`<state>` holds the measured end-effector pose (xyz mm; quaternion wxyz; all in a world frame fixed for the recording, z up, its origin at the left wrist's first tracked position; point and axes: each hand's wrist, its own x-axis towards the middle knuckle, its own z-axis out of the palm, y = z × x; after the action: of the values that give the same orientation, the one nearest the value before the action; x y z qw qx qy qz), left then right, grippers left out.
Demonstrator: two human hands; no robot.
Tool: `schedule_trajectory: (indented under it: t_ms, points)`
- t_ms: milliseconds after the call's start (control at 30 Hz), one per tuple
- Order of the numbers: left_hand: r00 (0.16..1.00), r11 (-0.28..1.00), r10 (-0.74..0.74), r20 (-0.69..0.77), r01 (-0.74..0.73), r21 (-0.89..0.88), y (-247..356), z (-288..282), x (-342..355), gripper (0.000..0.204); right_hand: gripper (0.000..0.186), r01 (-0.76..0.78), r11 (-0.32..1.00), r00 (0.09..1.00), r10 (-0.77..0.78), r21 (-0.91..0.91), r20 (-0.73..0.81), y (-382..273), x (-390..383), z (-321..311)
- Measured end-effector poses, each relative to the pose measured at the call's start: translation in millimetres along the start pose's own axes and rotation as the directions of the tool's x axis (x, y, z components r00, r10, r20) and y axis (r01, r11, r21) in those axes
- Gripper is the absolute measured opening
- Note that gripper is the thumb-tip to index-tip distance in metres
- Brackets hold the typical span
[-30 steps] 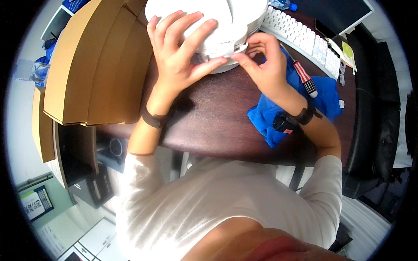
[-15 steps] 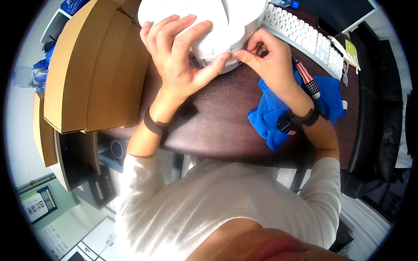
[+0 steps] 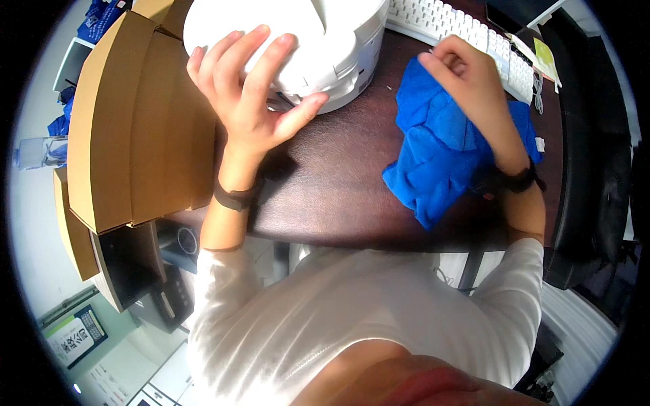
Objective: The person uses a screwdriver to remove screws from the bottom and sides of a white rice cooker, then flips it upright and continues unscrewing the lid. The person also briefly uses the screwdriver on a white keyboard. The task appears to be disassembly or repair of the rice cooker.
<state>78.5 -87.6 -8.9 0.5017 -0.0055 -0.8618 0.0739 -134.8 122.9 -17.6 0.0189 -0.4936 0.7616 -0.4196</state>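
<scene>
A white round appliance (image 3: 365,51) with a smooth top and a stepped rim stands on the dark brown table. Across its top my left hand (image 3: 247,91) lies with the fingers spread, the thumb by the near rim. My right hand (image 3: 467,71) is apart from the appliance, over a crumpled blue cloth (image 3: 433,155) to the right. Its fingers are curled together in a pinch; whatever they hold, if anything, is too small to make out.
Brown cardboard boxes (image 3: 142,122) stand at the left table side. A white keyboard (image 3: 447,27) lies behind my right hand, with papers (image 3: 544,57) and a cable (image 3: 537,91) beyond. A black chair (image 3: 589,155) is at the right. Dark table surface (image 3: 325,183) lies between cloth and boxes.
My right hand has left the appliance's rim and moved right over the cloth. My left hand and the appliance appear farther left. The screwdriver with the flag-patterned handle is now hidden.
</scene>
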Motion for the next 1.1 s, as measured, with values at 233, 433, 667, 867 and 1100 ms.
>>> schedule_trajectory:
  t_ms: [233,433,667,867,1100]
  points:
    - [1.0,0.999,0.017,-0.021,-0.017,-0.033,-3.2,0.9,-1.6,0.067,0.02,0.008,0.902,0.999,0.014,-0.431,0.047,29.2,-44.1,-24.9]
    - [0.999,0.999,0.017,-0.028,-0.018,-0.031,-2.9,0.6,-1.2,0.066,0.021,0.304,0.809,0.95,-0.215,-0.503,0.228,17.8,-18.4,36.5]
    - [0.999,0.997,-0.003,-0.04,0.0,-0.076,-0.8,2.6,-0.5,0.064,0.016,0.341,0.736,0.92,-0.135,-0.584,0.367,20.4,-10.6,72.4]
    - [0.998,0.981,-0.063,0.02,0.066,-0.184,6.4,-11.5,8.4,0.065,0.012,0.285,0.849,0.952,-0.197,-0.444,0.235,29.3,-6.9,57.4]
    - [0.992,0.955,-0.117,-0.041,0.101,-0.28,30.3,-38.8,15.0,0.045,0.022,0.18,0.826,0.977,-0.213,-0.534,0.0,28.6,-19.9,-5.8]
